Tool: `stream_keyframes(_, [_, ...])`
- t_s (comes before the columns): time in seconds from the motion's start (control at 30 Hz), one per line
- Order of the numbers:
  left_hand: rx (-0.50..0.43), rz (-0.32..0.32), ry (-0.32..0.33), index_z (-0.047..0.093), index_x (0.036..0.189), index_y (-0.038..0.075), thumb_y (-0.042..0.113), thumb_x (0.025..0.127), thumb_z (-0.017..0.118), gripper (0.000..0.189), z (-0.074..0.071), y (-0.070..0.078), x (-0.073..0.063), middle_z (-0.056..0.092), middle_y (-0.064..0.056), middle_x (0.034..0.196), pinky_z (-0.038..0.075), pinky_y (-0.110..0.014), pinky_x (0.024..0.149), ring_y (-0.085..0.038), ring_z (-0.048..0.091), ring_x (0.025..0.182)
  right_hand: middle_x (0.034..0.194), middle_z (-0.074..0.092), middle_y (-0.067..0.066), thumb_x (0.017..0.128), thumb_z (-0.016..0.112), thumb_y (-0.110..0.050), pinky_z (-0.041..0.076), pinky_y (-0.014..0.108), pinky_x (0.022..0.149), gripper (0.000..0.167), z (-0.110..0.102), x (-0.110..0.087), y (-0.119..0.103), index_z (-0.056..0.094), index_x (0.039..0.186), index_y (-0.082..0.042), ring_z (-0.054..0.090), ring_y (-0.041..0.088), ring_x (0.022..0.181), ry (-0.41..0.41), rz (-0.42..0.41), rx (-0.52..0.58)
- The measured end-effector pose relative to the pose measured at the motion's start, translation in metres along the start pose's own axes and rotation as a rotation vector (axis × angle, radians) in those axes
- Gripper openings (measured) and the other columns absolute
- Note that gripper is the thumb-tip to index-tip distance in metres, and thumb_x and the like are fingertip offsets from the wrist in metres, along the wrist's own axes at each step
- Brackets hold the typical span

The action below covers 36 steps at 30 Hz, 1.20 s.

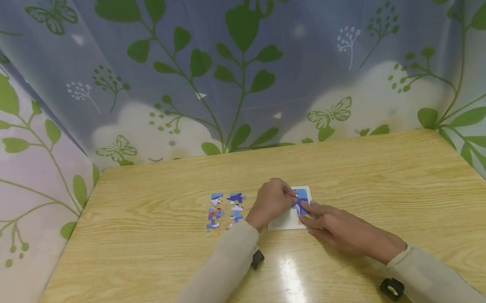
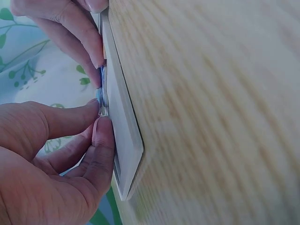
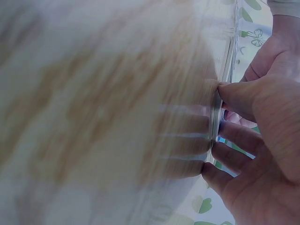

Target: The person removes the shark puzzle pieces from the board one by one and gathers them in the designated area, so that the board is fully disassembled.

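A white puzzle tray (image 1: 282,221) lies on the table, its right part filled with joined blue jigsaw pieces (image 1: 302,194). My left hand (image 1: 272,199) reaches over the tray. In the left wrist view its thumb and forefinger pinch a small jigsaw piece (image 2: 100,108) at the tray's surface, mostly hidden by the fingertips. From the right, my right hand (image 1: 341,225) rests its fairly straight fingers on the joined pieces and the tray's right edge. The right wrist view shows its fingertips (image 3: 224,152) along the tray's thin edge.
Left of the tray lie several loose jigsaw pieces (image 1: 235,199) in blue, white, red and yellow, partly behind my left sleeve (image 1: 232,256). The wooden table (image 1: 140,192) ends at a leaf-patterned curtain (image 1: 199,77). Each wrist wears a small black device (image 1: 392,289).
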<state>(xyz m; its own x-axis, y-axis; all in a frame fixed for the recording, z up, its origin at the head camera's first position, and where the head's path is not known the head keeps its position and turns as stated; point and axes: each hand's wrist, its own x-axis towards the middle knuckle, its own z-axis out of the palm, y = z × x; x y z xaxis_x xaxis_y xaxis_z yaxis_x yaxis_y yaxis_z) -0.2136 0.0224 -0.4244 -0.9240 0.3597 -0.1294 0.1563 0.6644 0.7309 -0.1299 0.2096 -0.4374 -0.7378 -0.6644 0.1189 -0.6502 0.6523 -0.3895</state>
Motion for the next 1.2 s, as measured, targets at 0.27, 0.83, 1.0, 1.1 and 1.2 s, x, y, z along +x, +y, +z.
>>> stream_keyframes(0.27, [-0.058,-0.021,0.013,0.078,0.088,0.008,0.011,0.090,0.078,0.004,-0.001,0.001,-0.001,0.074,0.001,0.088,0.054,-0.030,0.077,-0.014,0.065,0.083,0.148,0.039,0.035,0.100,0.062,-0.003,0.048,0.048,0.100,0.037,-0.001,0.000,-0.001,0.057,0.133,0.012,0.045,0.049,0.134,0.000,-0.003,0.010])
stream_keyframes(0.83, [-0.166,-0.028,0.058,0.077,0.089,0.009,0.013,0.089,0.076,0.004,-0.012,-0.010,-0.004,0.072,0.001,0.089,0.054,-0.027,0.070,-0.013,0.066,0.079,0.147,0.041,0.035,0.101,0.060,-0.005,0.047,0.050,0.102,0.036,0.000,-0.001,0.000,0.058,0.134,0.010,0.044,0.049,0.134,0.008,0.008,0.016])
stream_keyframes(1.0, [-0.192,-0.036,0.073,0.077,0.090,0.009,0.013,0.089,0.076,0.004,-0.027,-0.021,-0.008,0.072,-0.001,0.091,0.055,-0.029,0.069,-0.016,0.066,0.081,0.147,0.042,0.034,0.101,0.060,-0.006,0.045,0.051,0.103,0.036,0.001,-0.001,0.001,0.057,0.134,0.010,0.044,0.048,0.135,0.009,0.019,0.013])
stream_keyframes(1.1, [-0.199,-0.038,0.088,0.077,0.091,0.008,0.013,0.090,0.076,0.005,-0.037,-0.030,-0.011,0.071,-0.003,0.093,0.055,-0.031,0.069,-0.018,0.066,0.083,0.147,0.043,0.033,0.101,0.061,-0.006,0.044,0.051,0.105,0.037,0.001,-0.001,0.001,0.057,0.134,0.010,0.044,0.048,0.135,0.016,0.021,0.012])
stream_keyframes(1.2, [-0.210,-0.046,0.097,0.076,0.093,0.008,0.013,0.090,0.075,0.007,-0.047,-0.038,-0.016,0.071,-0.003,0.094,0.056,-0.034,0.071,-0.020,0.066,0.086,0.147,0.043,0.033,0.101,0.061,-0.006,0.043,0.051,0.105,0.037,0.001,-0.001,0.000,0.057,0.134,0.010,0.044,0.048,0.135,0.017,0.022,0.011])
